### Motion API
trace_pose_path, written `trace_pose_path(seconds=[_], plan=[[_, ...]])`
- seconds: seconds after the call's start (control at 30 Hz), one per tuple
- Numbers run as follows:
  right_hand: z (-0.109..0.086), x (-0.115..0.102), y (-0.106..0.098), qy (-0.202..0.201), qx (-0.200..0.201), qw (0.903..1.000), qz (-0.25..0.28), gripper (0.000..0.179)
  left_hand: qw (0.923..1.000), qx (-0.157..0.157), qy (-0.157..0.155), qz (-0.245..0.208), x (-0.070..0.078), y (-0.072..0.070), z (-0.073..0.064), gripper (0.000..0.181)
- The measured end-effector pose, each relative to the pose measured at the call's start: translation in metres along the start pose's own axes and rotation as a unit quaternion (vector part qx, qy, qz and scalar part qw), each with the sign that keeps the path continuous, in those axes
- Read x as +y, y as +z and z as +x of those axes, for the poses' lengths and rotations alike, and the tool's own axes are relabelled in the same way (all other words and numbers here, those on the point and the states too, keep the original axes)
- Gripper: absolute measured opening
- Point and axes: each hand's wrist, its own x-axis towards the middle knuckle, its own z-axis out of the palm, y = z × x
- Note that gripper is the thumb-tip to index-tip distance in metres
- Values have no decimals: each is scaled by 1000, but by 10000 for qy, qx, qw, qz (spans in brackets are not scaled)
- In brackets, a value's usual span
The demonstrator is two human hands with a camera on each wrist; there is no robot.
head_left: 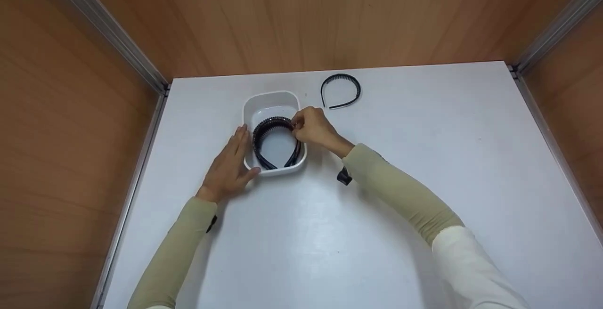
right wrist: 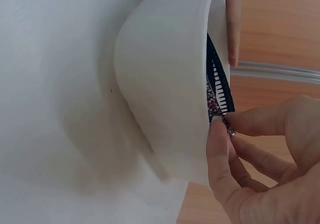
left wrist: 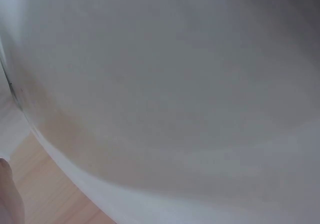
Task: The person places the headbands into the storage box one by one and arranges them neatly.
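Note:
A white plastic tub (head_left: 256, 104) holds several dark headbands (head_left: 275, 121), stacked as rings with their open ends toward me. My right hand (head_left: 313, 127) pinches one headband (right wrist: 212, 102) between thumb and forefinger at the tub's right side; the right wrist view shows its glittery beads and comb-like teeth. Along the tub's left wall rests my left hand (head_left: 228, 170), fingers extended and thumb by the near corner. Pale curved surface fills most of the left wrist view, with part of a digit (left wrist: 7, 194) at lower left.
Another black toothed headband (head_left: 359, 93) lies on the white table (head_left: 400, 196), beyond and right of the tub. Wooden panels (head_left: 330, 17) with metal edging (head_left: 108, 26) enclose the table at the back and sides.

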Motion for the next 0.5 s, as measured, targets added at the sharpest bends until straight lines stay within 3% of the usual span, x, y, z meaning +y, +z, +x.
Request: trace_pose_path(seconds=[0.23,0.5], plan=[[1,4,0,8,57,9999,155,23,10000,20,34,71,0,-1,0,110],[1,6,-6,44,60,9995,310,29,9999,45,62,89,0,-1,-2,112]])
